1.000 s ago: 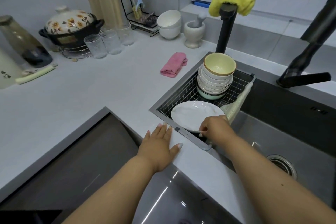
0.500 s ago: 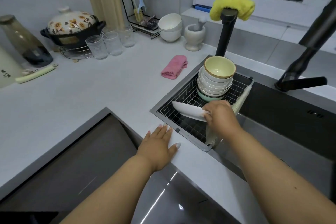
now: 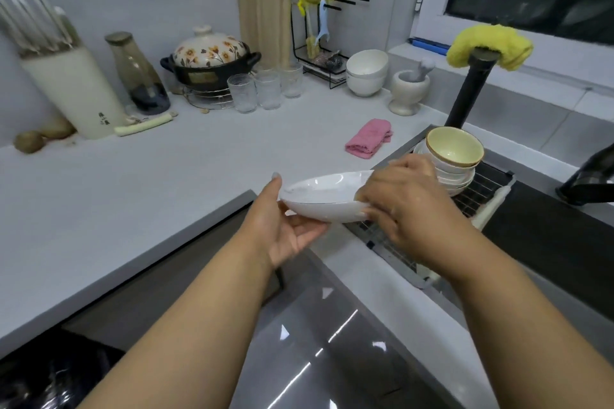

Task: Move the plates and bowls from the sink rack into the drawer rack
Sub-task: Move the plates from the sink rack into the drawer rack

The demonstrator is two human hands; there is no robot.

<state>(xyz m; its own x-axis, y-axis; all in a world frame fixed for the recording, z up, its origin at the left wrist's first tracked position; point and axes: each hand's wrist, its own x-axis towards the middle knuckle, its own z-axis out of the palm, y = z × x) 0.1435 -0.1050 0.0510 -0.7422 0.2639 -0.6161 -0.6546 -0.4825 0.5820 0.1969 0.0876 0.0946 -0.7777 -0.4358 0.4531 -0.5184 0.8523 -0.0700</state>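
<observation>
A white plate [image 3: 324, 197] is held in the air over the counter edge, left of the sink rack [image 3: 478, 189]. My right hand [image 3: 402, 206] grips its right rim from above. My left hand [image 3: 285, 226] holds the left rim, thumb on top and fingers underneath. On the wire rack in the sink stands a stack of bowls [image 3: 453, 159], topped by a cream bowl with a brown rim. The drawer rack cannot be made out; only a dark opening [image 3: 50, 372] shows at the bottom left.
A pink cloth [image 3: 368, 138] lies on the counter beside the sink. At the back stand a black tap with a yellow cloth [image 3: 488, 46], white bowls [image 3: 367, 73], a mortar [image 3: 408, 90], several glasses [image 3: 265, 90], a flowered pot [image 3: 209, 60] and a knife block [image 3: 71, 90]. A glossy grey cabinet front [image 3: 315, 342] lies below.
My right hand lifted the plate out of the sink rack and carried it left. My left hand left the counter edge and took hold of the plate's left rim.
</observation>
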